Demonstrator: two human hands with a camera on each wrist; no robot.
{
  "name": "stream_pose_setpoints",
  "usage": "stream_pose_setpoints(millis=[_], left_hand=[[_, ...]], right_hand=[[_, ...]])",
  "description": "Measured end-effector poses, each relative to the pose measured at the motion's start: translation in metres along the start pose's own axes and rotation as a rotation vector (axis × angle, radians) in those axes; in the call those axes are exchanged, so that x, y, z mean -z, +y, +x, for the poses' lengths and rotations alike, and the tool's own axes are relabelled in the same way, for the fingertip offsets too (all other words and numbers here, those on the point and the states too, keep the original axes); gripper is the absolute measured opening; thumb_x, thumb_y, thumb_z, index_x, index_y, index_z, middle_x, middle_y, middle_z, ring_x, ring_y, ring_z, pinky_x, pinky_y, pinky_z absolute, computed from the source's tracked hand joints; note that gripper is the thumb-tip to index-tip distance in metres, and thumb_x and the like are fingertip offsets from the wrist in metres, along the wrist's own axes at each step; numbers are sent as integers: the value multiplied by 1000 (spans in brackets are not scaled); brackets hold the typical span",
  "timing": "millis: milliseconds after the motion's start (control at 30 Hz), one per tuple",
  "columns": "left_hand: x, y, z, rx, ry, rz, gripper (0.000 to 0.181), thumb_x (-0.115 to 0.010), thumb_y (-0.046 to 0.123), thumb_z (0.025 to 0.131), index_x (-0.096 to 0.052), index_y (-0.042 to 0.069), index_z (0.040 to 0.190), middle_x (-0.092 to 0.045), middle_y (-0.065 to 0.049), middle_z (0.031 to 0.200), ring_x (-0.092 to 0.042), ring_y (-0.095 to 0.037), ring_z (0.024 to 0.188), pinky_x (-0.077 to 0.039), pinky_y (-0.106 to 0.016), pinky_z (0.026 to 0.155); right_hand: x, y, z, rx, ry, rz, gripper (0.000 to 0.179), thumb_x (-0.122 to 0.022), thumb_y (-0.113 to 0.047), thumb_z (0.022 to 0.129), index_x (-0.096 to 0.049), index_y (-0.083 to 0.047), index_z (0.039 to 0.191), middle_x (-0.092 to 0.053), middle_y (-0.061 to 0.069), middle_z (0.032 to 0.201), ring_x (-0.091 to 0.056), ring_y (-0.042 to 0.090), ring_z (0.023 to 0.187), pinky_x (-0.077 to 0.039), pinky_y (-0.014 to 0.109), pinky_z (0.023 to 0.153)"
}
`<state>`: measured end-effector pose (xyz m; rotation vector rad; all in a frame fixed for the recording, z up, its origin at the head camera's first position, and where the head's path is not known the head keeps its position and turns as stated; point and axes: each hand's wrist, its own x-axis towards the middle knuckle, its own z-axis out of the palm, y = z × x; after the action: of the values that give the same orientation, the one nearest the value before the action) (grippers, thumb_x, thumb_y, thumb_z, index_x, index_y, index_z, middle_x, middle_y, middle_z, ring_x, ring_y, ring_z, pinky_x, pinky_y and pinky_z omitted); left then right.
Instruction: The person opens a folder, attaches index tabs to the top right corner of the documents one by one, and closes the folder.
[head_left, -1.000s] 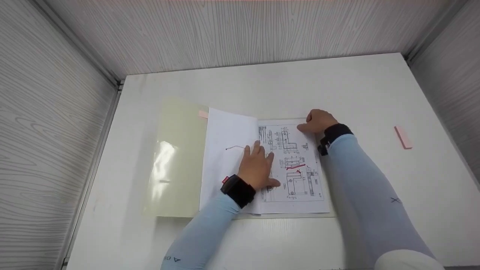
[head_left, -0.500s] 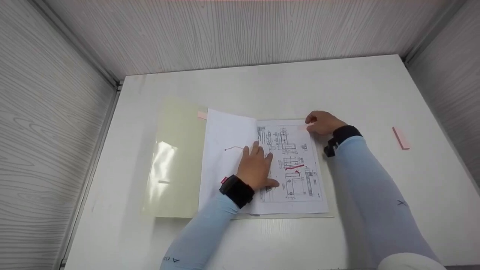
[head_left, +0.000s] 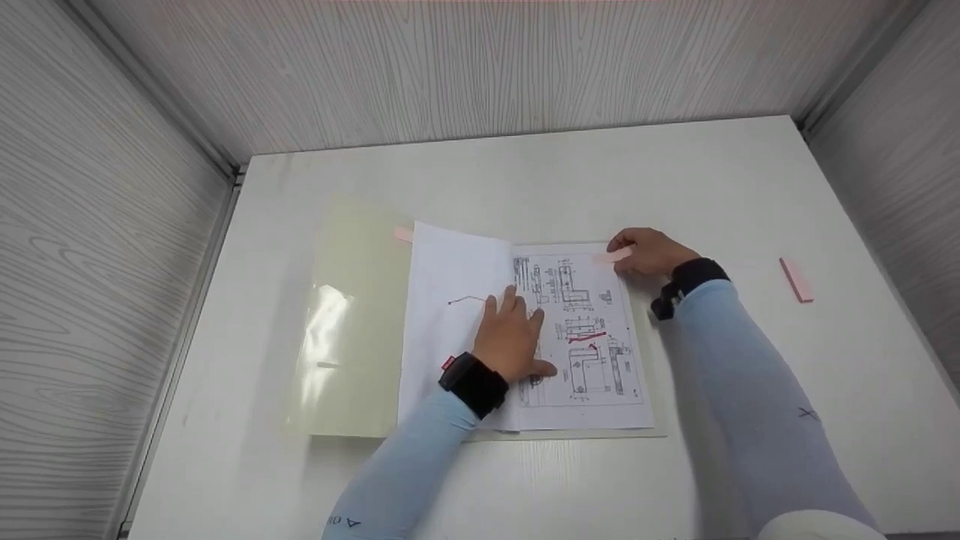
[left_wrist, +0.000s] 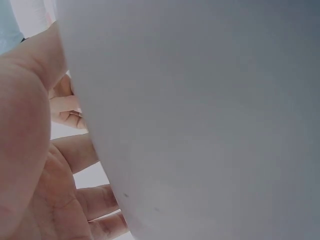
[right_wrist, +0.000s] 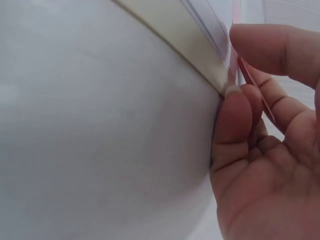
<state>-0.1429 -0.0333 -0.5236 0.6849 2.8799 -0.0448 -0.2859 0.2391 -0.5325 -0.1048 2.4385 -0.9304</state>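
Note:
An open document folder with a pale green cover (head_left: 341, 322) lies on the table in the head view. My left hand (head_left: 511, 337) rests, fingers spread, across the inner edge of the turned white page (head_left: 450, 277) and the printed drawing sheet (head_left: 600, 375). At that sheet's top right corner, my right hand (head_left: 651, 251) holds a pink sticky note (head_left: 611, 256) between curled fingers. The note overlaps the sheet, and its loose end (right_wrist: 260, 95) sticks out among the fingers in the right wrist view. White paper fills most of the left wrist view, beside my left palm (left_wrist: 55, 185).
A pad of pink sticky notes (head_left: 796, 281) lies on the white table (head_left: 720, 180) to the right. Another pink tab (head_left: 403, 234) sticks out from the turned page over the green cover. Grey wood-grain panels (head_left: 480, 67) wall the table at the back and sides.
My right hand has drawn slightly back to the right from the page corner, so the pink sticky note now shows on the sheet. My left hand stays in place.

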Motion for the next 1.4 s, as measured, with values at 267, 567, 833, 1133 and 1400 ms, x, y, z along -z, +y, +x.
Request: stream_pose_setpoints(millis=[267, 567, 833, 1133, 1400], left_hand=[[-4, 4, -1, -1, -7, -16, 95, -69, 72, 68, -48, 17, 143, -44, -17, 145, -21, -37, 142, -20, -55, 111], [-2, 1, 2, -9, -3, 23, 96, -66, 75, 69, -47, 18, 144, -43, -18, 145, -21, -37, 143, -22, -55, 111], [4, 2, 0, -12, 20, 27, 93, -66, 70, 73, -42, 19, 146, -34, -17, 151, -16, -37, 144, -19, -56, 112], [19, 17, -35, -95, 20, 28, 83, -64, 64, 80, -42, 18, 146, -33, -15, 152, -17, -35, 144, -17, -56, 112], [12, 23, -76, -133, 53, 2, 85, -66, 66, 76, -47, 18, 144, -40, -14, 149, -25, -35, 141, -22, -57, 110]], right_hand=[[-2, 7, -2, -10, -3, 2, 38, -67, -13, 84, -55, -10, 120, -50, 12, 123, -44, 31, 107, -33, 42, 89], [-2, 3, -4, -4, 18, 0, 40, -64, -12, 87, -51, -11, 124, -48, 12, 127, -44, 31, 108, -36, 43, 90], [-18, -23, -39, -66, 254, -144, 63, -59, -23, 90, -33, 0, 142, -34, 27, 138, -42, 39, 114, -39, 54, 97], [-73, -42, -93, 117, 255, -405, 69, -65, -36, 90, -42, 8, 137, -42, 30, 138, -42, 44, 125, -39, 56, 99], [-92, -29, -96, 147, 203, -507, 97, -70, -45, 84, -22, 12, 146, -22, 32, 151, -22, 43, 140, -27, 53, 108]])
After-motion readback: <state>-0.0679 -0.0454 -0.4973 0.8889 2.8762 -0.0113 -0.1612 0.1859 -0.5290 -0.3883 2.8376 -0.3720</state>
